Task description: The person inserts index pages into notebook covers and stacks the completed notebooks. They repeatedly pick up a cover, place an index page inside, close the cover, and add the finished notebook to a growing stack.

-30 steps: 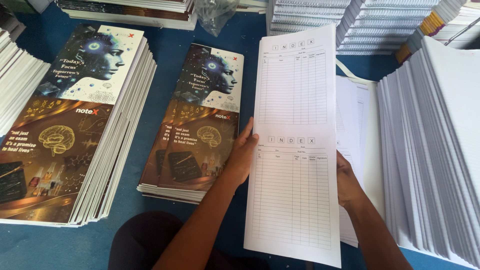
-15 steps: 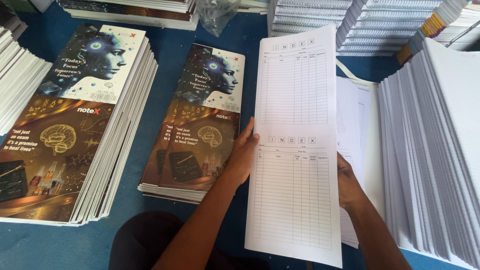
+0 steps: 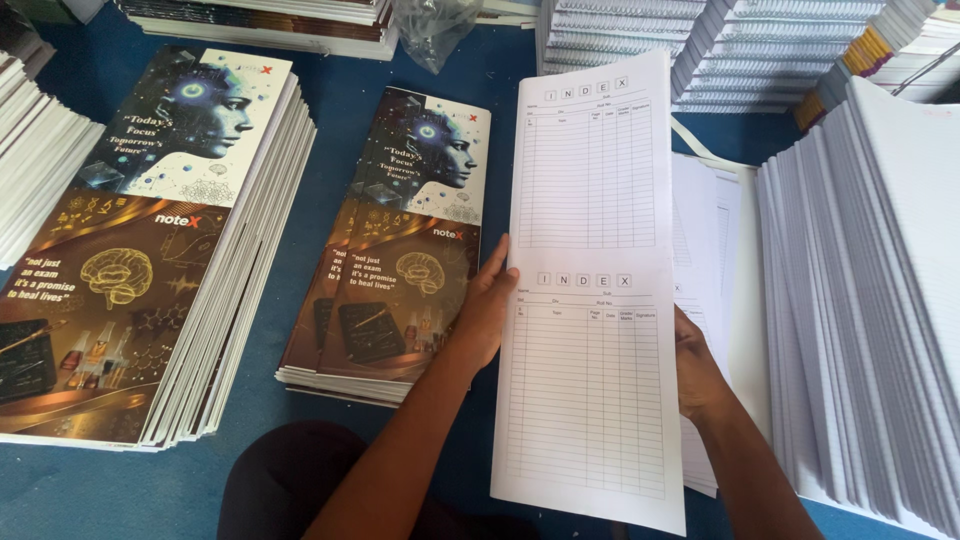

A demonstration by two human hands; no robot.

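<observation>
A blue desk (image 3: 340, 130) carries stacks of printed paper on all sides. Nearest the camera, the two hands hold one long white ruled sheet (image 3: 590, 300), printed with two blank tables one above the other, lifted and tilted over the desk. The left hand (image 3: 485, 310) grips the sheet's left edge at about mid-height, thumb on the front face and fingers behind. The right hand (image 3: 697, 365) clasps the right edge a little lower, mostly hidden behind the paper. The hands stand apart, one at each long edge.

Under and to the right of the sheet lies a low pile of white sheets (image 3: 715, 240), and just beside that a tall slanting stack of white pages (image 3: 870, 290). Left of the left hand sits a short stack of illustrated covers (image 3: 395, 250), and further left a taller stack of the same covers (image 3: 150, 240). At the far edge are more bundled stacks (image 3: 620, 30) and a crumpled clear plastic bag (image 3: 430, 25).

Compared with a second ago, almost nothing differs: the sheet and both hands keep the same grip and place.
</observation>
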